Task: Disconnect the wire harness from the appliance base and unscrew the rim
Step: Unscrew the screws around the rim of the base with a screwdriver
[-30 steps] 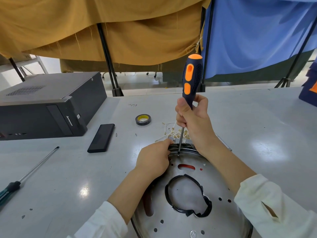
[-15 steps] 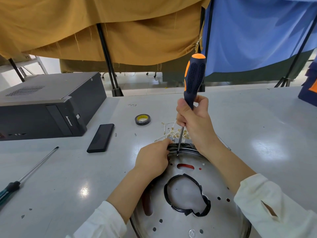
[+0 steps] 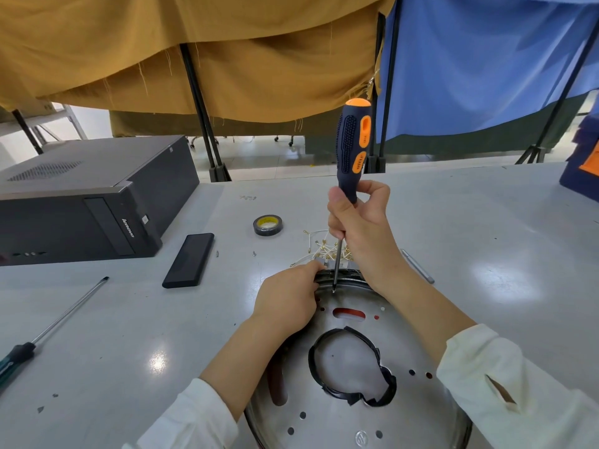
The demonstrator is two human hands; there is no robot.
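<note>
One readable brand, "lenovo", marks the computer case (image 3: 81, 202) far left of the left hand (image 3: 287, 298), which grips the appliance base (image 3: 356, 384) rim. The right hand (image 3: 359, 228) clasps the screwdriver (image 3: 351, 147), tip at the rim; wire harness (image 3: 324, 249) just beyond.

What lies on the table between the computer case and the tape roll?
A flat black phone-like slab lies between the computer case and the tape roll, in the head view.

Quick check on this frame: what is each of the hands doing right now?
Left hand: curled on the far rim of the appliance base, gripping it.
Right hand: gripping the screwdriver, tip down at the rim.
</note>
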